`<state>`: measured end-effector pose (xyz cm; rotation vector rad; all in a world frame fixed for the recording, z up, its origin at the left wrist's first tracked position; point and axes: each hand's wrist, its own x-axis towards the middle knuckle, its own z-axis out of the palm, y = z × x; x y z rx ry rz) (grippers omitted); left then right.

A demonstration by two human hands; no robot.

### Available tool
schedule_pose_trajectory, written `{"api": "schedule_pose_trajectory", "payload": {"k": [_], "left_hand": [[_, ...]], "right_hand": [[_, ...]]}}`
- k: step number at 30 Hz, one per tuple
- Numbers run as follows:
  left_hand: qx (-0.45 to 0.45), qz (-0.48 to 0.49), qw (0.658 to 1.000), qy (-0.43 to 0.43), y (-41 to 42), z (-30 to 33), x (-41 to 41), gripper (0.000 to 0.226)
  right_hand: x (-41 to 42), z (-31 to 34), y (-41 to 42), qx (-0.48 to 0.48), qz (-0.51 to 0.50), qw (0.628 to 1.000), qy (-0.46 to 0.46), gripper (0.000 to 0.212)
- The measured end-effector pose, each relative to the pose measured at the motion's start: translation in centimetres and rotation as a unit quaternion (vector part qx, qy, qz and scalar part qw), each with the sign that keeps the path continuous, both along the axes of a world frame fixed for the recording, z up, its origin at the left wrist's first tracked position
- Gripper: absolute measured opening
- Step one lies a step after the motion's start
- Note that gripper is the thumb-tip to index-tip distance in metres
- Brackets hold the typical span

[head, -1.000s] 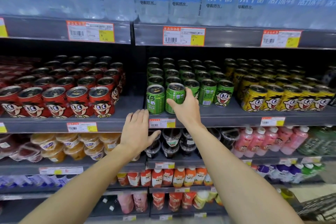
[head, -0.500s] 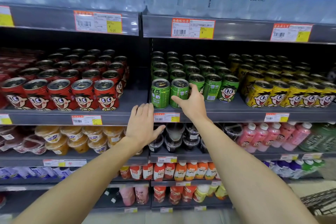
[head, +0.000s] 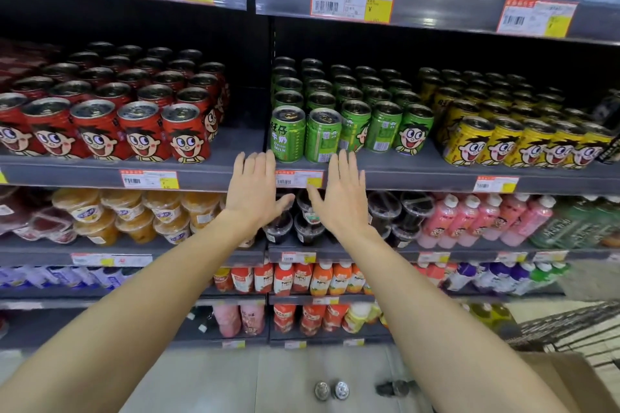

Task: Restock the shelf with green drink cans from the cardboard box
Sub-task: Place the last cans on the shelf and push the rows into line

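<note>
- Both your forearms reach up and forward, palms facing the shelf; your left hand (head: pixel 254 189) and right hand (head: pixel 342 193) are flat, with the fingers straight and close together and the thumbs splayed toward each other. Neither holds anything.
- Your fingertips end at the front lip of the shelf (head: pixel 419 174). The two front green drink cans (head: pixel 305 134) stand just beyond and between them, upright, side by side, at the shelf edge. Whether your fingers touch either can is unclear.
- A price tag (head: pixel 298 178) sits on the lip between your hands.
- Behind those two, more green cans (head: pixel 355 94) fill the rows to the back.
- Left of your left fingers stand red cans (head: pixel 141 131), beyond a bare gap of shelf; right of your right fingers stand yellow cans (head: pixel 523 144).
- Below your wrists, dark dessert cups (head: pixel 307 221) line the next shelf.
- Low by your right elbow shows a corner of the cardboard box (head: pixel 577 382).
</note>
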<state>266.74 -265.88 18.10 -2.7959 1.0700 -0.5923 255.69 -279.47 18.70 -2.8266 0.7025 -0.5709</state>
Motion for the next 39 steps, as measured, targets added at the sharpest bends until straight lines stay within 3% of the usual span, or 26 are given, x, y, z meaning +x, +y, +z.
{"api": "schedule_pose_trajectory", "payload": {"k": [3, 9, 15, 22, 28, 35, 39], "left_hand": [[0.0, 0.021, 1.0, 0.023, -0.1, 0.3, -0.8, 0.098], [-0.059, 0.053, 0.989, 0.123, -0.6, 0.6, -5.3, 0.087], [-0.002, 0.019, 0.989, 0.148, -1.6, -1.3, -13.2, 0.079], [0.077, -0.007, 0.979, 0.187, -2.5, -7.0, -22.0, 0.075], [0.077, -0.051, 0.977, 0.193, -2.4, -11.4, -27.7, 0.076], [0.068, -0.055, 0.965, 0.246, -1.4, -17.1, -30.4, 0.073], [0.11, -0.047, 0.953, 0.277, -1.3, -21.7, -30.6, 0.076]], "right_hand": [[-2.0, -1.3, 0.3, -0.022, 0.025, 0.998, 0.046, 0.081], [-7.1, -2.4, -1.0, 0.034, 0.036, 0.993, 0.107, 0.08], [-14.9, -4.6, -3.7, 0.051, 0.011, 0.991, 0.125, 0.079], [-22.5, -8.7, -4.7, 0.056, 0.009, 0.984, 0.17, 0.077], [-26.7, -13.1, -3.8, 0.043, 0.026, 0.98, 0.194, 0.079], [-28.5, -19.0, -2.6, 0.081, 0.036, 0.966, 0.244, 0.079], [-28.8, -24.0, -2.3, 0.121, 0.04, 0.958, 0.257, 0.078]]}}
